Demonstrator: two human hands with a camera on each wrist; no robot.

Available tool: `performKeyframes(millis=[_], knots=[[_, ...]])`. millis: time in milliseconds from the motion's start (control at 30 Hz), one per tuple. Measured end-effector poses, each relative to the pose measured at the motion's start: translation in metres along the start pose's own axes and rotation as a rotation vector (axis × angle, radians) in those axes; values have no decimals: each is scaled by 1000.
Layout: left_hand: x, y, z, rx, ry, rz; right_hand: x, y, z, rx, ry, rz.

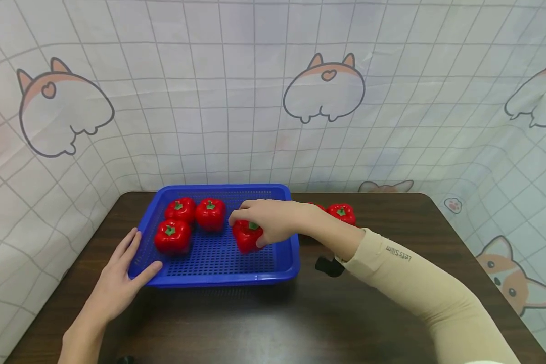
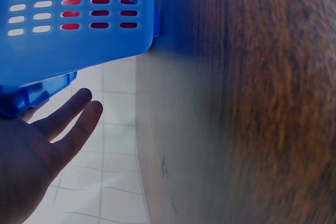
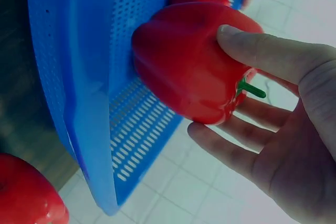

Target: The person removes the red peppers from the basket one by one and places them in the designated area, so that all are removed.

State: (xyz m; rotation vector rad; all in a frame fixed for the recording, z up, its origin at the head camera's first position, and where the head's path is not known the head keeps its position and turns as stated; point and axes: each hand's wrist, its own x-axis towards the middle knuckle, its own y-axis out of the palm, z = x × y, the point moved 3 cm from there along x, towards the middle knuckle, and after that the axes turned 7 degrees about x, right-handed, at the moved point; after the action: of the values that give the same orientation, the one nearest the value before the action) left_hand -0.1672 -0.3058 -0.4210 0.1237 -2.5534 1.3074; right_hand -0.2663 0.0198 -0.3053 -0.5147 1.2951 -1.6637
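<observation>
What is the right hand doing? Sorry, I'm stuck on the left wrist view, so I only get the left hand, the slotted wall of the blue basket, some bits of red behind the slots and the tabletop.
Observer: The right hand grips a red pepper at the right half of the blue basket.
Operator: And the red I see through the slots, how much is in there?
Observer: Three more red peppers sit together in the left half.
Operator: Anything left outside?
Observer: Yes, at least one loose pepper is on the table, to the right of the basket.
</observation>
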Motion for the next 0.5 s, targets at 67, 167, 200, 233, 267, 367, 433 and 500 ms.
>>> performKeyframes(millis=[67, 167, 200, 233, 267, 367, 433, 500], knots=[[0, 0, -1, -5, -1, -2, -7, -3, -1, 23, -14, -27], [1, 0, -1, -8, -4, -4, -19, -8, -4, 45, -29, -64], [1, 0, -2, -9, -6, -4, -23, -9, -5, 49, -29, -76], [0, 0, -2, -10, -8, -3, -27, -11, -6, 50, -30, -89], [0, 0, -2, -10, -10, -4, -32, -12, -7, 56, -33, -103], [0, 0, -2, -8, -11, -8, -45, -16, -12, 77, -54, -149], [-1, 0, -2, -10, -10, -10, -55, -20, -15, 90, -69, -183], [-1, -1, -2, -11, -10, -13, -65, -24, -19, 100, -81, -213]])
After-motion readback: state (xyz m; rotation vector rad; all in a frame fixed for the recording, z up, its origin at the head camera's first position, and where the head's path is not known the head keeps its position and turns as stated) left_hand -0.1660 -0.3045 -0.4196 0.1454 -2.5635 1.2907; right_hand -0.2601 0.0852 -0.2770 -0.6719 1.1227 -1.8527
